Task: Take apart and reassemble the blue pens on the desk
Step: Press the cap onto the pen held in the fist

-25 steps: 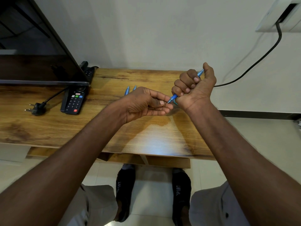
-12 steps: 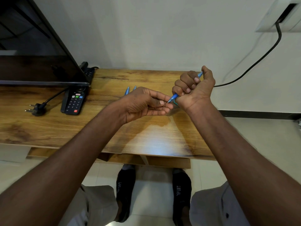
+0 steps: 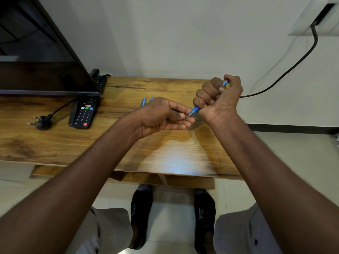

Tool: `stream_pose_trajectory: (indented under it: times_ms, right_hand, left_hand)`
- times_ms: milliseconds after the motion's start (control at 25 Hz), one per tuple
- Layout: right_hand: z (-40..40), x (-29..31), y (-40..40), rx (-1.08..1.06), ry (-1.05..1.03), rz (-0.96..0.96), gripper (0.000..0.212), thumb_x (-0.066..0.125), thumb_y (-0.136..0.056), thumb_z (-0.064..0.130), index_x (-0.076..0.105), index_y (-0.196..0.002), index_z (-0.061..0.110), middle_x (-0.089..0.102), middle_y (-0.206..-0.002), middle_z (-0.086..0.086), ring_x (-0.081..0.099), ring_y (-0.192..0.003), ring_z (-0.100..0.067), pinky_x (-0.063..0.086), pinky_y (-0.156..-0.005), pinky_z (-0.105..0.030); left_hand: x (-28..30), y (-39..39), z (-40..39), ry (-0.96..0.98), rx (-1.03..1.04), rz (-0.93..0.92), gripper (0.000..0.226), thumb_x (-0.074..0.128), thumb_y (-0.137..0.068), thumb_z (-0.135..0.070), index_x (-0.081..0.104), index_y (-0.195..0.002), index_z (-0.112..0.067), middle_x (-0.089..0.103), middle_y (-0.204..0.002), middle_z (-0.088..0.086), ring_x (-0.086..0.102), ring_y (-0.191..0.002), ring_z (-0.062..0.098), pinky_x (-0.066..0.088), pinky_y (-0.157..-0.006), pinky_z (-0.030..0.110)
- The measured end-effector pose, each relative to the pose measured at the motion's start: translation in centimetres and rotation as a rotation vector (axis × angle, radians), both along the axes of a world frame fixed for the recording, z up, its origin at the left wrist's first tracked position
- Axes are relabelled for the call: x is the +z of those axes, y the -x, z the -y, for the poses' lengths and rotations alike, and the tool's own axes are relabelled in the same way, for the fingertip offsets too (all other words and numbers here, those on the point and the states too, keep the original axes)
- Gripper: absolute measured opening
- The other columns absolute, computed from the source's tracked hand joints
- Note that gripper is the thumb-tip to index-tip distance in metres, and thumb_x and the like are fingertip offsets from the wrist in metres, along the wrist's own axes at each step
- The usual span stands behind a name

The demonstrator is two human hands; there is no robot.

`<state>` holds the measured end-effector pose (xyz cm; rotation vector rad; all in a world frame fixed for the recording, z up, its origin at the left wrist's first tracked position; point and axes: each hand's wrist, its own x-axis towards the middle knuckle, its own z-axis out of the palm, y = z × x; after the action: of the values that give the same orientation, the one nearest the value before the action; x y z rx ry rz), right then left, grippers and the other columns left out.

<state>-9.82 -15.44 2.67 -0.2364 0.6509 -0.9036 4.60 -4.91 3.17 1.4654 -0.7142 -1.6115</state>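
Observation:
My right hand (image 3: 219, 99) is a fist around a blue pen (image 3: 195, 109), held above the wooden desk (image 3: 128, 143). The pen's top end pokes out by my thumb and its tip end points down-left. My left hand (image 3: 163, 114) meets that tip, its thumb and fingers curled in and pinching at the tip of the pen. Two more blue pens (image 3: 143, 101) lie on the desk behind my left hand, mostly hidden by it.
A black remote (image 3: 83, 114) lies at the left of the desk beside a loose black plug (image 3: 41, 121). A dark screen (image 3: 42, 70) stands at the back left with a power strip (image 3: 100, 79) behind it. A black cable (image 3: 286, 74) hangs on the wall at right.
My right hand has sunk slightly and tilted, its thumb curling down over the pen's top end. My left hand has stayed at the pen's tip.

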Motion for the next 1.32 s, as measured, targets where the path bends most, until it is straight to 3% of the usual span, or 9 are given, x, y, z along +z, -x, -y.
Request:
stream_pose_trajectory:
  times_ms: [120,480,1000,1160,1320]
  right_hand:
    - [0.0,-0.1,0.0,0.013,-0.041,0.04,0.054,0.042,-0.098,0.048,0.03,-0.053,0.023,0.019,-0.044,0.007,0.013,-0.039,-0.012,0.013,-0.044,-0.023]
    - [-0.1,0.0,0.1,-0.052,-0.061,0.062,0.048,0.042,-0.096,0.042,0.028,-0.054,0.023,0.017,-0.045,0.007,0.012,-0.039,-0.012,0.015,-0.04,-0.021]
    - [-0.4,0.7,0.2,0.027,0.08,0.059,0.052,0.041,-0.098,0.05,0.027,-0.056,0.023,0.016,-0.047,0.007,0.01,-0.041,-0.012,0.014,-0.042,-0.023]
    - [-0.7,1.3,0.0,0.036,0.182,0.019,0.048,0.037,-0.098,0.044,0.021,-0.057,0.023,0.012,-0.049,0.006,0.006,-0.043,-0.013,0.01,-0.045,-0.023]
    - [-0.6,1.1,0.3,0.057,0.102,0.104,0.053,0.04,-0.098,0.049,0.026,-0.054,0.023,0.015,-0.045,0.007,0.01,-0.04,-0.012,0.015,-0.04,-0.021]
  left_hand:
    - [0.0,0.0,0.0,0.006,-0.013,0.004,0.027,0.057,-0.098,0.012,0.07,-0.121,0.007,0.078,-0.109,0.023,0.079,-0.09,0.022,0.065,-0.079,0.029]
    - [0.0,-0.1,0.0,0.022,-0.02,-0.002,0.026,0.058,-0.098,0.011,0.072,-0.119,0.004,0.079,-0.107,0.02,0.079,-0.09,0.02,0.065,-0.081,0.029]
    - [0.0,0.0,0.0,0.043,-0.032,-0.022,0.026,0.059,-0.098,0.011,0.074,-0.117,0.001,0.079,-0.107,0.019,0.078,-0.091,0.02,0.065,-0.082,0.029]
    - [-0.2,-0.2,0.0,0.056,-0.036,-0.024,0.025,0.059,-0.098,0.01,0.074,-0.116,0.0,0.079,-0.107,0.018,0.078,-0.091,0.019,0.064,-0.081,0.028]
    - [-0.2,-0.2,-0.1,0.071,-0.047,-0.037,0.026,0.06,-0.098,0.009,0.074,-0.118,0.001,0.079,-0.107,0.018,0.078,-0.091,0.02,0.064,-0.082,0.028]
